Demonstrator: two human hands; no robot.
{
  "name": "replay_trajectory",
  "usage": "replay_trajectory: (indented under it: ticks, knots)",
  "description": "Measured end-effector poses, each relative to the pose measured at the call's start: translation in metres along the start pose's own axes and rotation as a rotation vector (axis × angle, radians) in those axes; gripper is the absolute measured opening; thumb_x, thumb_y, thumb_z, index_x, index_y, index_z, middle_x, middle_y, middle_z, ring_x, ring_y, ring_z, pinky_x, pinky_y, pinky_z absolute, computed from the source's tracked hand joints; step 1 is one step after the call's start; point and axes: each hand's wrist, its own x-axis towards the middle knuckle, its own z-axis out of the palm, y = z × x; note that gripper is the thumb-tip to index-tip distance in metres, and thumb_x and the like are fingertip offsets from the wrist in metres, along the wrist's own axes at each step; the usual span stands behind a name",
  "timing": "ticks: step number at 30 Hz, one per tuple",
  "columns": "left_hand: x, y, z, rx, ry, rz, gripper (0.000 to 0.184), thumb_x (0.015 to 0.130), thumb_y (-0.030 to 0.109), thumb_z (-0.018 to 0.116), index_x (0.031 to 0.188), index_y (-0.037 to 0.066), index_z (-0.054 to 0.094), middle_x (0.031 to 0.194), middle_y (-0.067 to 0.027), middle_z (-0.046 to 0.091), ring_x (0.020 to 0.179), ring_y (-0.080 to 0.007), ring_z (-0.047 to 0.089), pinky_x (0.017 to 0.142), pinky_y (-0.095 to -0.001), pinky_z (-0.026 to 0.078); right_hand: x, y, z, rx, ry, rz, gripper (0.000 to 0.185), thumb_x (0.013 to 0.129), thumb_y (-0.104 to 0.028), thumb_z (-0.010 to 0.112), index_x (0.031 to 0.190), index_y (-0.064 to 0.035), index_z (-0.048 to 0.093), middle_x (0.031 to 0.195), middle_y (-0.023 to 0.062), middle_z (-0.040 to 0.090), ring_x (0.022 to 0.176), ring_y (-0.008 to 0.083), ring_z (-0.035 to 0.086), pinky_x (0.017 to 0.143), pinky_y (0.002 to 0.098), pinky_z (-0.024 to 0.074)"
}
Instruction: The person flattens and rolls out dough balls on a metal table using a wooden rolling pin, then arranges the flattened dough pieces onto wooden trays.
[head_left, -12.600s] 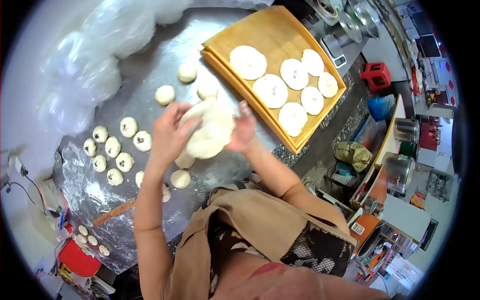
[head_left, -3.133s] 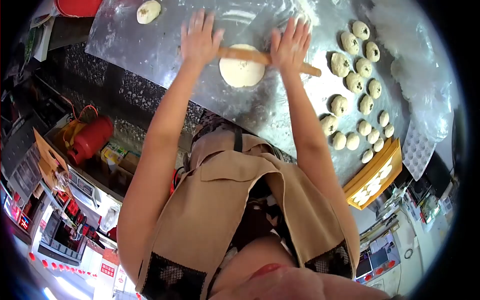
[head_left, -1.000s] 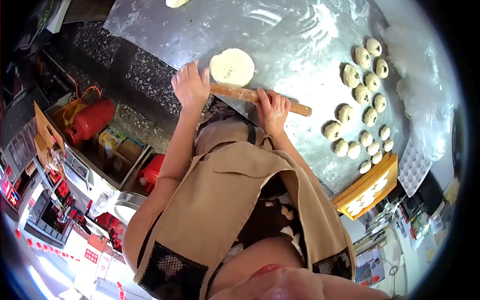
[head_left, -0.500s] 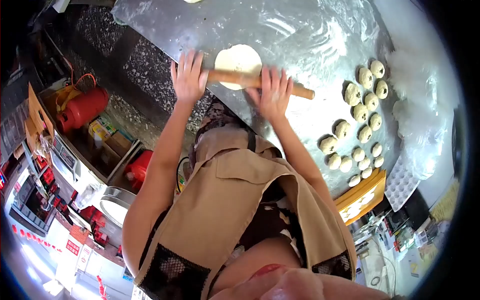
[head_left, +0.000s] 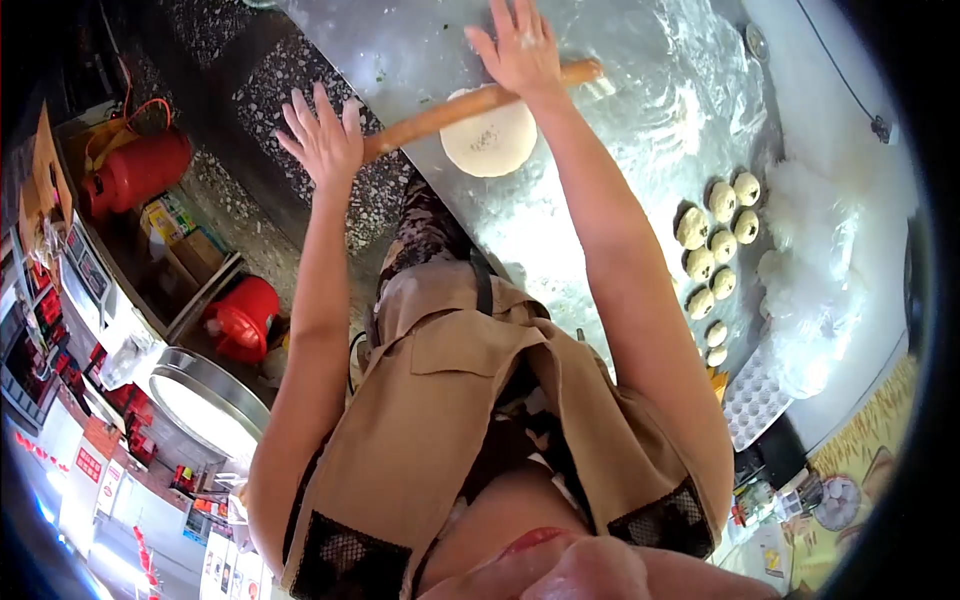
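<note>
1. On the metal table [head_left: 640,115], locate the flat dough round [head_left: 495,146], dark specks near its centre.
2. Rolling pin [head_left: 430,123]: set obliquely across the far part of the round; its left end projects past the table edge.
3. Left hand [head_left: 326,140]: beside the pin's left end, palm down, fingers extended and spread, not curled around the pin.
4. Right hand [head_left: 522,55]: laid palm down over the pin towards its right end; fingers straight and spread, gripping nothing.
5. Right side of the table: dark-flecked dough balls [head_left: 692,228] stand grouped, well apart from the round; clear plastic sheeting [head_left: 815,285] lies beyond them.
</note>
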Motion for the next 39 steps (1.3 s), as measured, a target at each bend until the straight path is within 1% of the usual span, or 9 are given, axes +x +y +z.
replay_trajectory:
  ticks: [2,11,16,19,22,25,27,34,39]
  knots:
    - [-0.003,0.003,-0.001,0.013,-0.026,0.042,0.059,0.096,0.049,0.046,0.143,0.013,0.045,0.151,-0.0206,0.034,0.140,-0.0414,0.029,0.111,-0.0651,0.018,0.012,-0.002,-0.003,0.026,-0.034,0.101,0.060,0.090,-0.033,0.060,0.138,-0.0010,0.043,0.138,0.0233,0.046,0.127,0.0428,0.043,0.109,0.0523,0.0320]
    - [-0.098,0.022,-0.045,-0.197,-0.140,0.519,0.066,0.081,0.030,0.071,0.140,0.015,0.047,0.143,-0.0077,0.044,0.134,-0.0334,0.037,0.110,-0.0593,0.025,-0.233,-0.021,-0.082,-0.200,0.037,0.251,0.055,0.088,-0.047,0.060,0.128,-0.0095,0.055,0.125,0.0128,0.054,0.120,0.0353,0.046,0.109,0.0523,0.0245]
    - [-0.058,0.049,-0.043,-0.346,0.003,0.593,0.071,0.083,0.025,0.071,0.143,0.008,0.039,0.145,-0.0189,0.035,0.134,-0.0389,0.035,0.110,-0.0563,0.027,-0.265,-0.030,-0.103,-0.131,-0.015,0.450,0.047,0.078,-0.032,0.075,0.118,-0.0119,0.060,0.109,0.0084,0.061,0.100,0.0307,0.057,0.090,0.0469,0.0394]
    - [-0.042,0.098,-0.032,-0.839,-0.419,0.137,0.075,0.077,0.016,0.077,0.139,0.002,0.038,0.135,-0.0215,0.044,0.127,-0.0398,0.041,0.105,-0.0412,0.039,-0.263,-0.032,-0.111,-0.233,0.058,0.699,0.042,0.078,-0.032,0.075,0.114,-0.0140,0.062,0.105,0.0074,0.062,0.095,0.0304,0.058,0.084,0.0454,0.0413]
    - [-0.037,0.129,-0.019,-0.725,-0.424,0.178,0.079,0.074,0.023,0.080,0.138,0.002,0.039,0.132,-0.0211,0.047,0.128,-0.0379,0.041,0.103,-0.0418,0.040,-0.259,-0.018,-0.112,-0.324,0.158,0.927,0.037,0.079,-0.032,0.075,0.110,-0.0146,0.064,0.102,0.0088,0.063,0.095,0.0311,0.059,0.082,0.0463,0.0428]
    - [-0.023,0.127,0.015,-0.603,-0.663,0.104,0.048,0.074,0.031,0.079,0.107,0.000,0.061,0.106,-0.0198,0.064,0.105,-0.0354,0.059,0.089,-0.0427,0.047,-0.280,-0.008,-0.108,-0.257,0.164,1.024,0.033,0.081,-0.029,0.071,0.107,-0.0107,0.064,0.100,0.0135,0.064,0.094,0.0359,0.058,0.079,0.0490,0.0450]
    - [-0.027,0.127,0.015,-0.702,-0.464,0.459,0.033,0.072,0.021,0.080,0.092,0.002,0.062,0.089,-0.0162,0.061,0.090,-0.0343,0.058,0.078,-0.0449,0.046,-0.281,-0.025,-0.124,-0.168,0.304,0.935,0.025,0.082,-0.024,0.066,0.100,-0.0069,0.064,0.096,0.0154,0.062,0.094,0.0363,0.057,0.083,0.0489,0.0441]
    - [-0.066,0.236,-0.093,-0.653,-0.705,1.264,0.024,0.080,0.003,0.070,0.102,0.005,0.061,0.087,-0.0122,0.068,0.079,-0.0238,0.066,0.074,-0.0348,0.051,-0.328,-0.031,-0.178,1.400,0.557,1.290,0.059,0.098,-0.057,0.044,0.122,-0.0062,0.064,0.109,0.0068,0.070,0.099,0.0222,0.064,0.089,0.0375,0.0483]
    - [-0.179,0.376,-0.192,-0.690,-1.276,1.650,0.023,0.080,0.001,0.066,0.102,0.000,0.062,0.089,-0.0093,0.069,0.083,-0.0181,0.066,0.078,-0.0292,0.051,-0.413,-0.033,-0.235,2.188,0.670,0.673,0.077,0.095,-0.068,0.035,0.142,-0.0074,0.046,0.142,0.0107,0.051,0.128,0.0243,0.051,0.105,0.0420,0.0416]
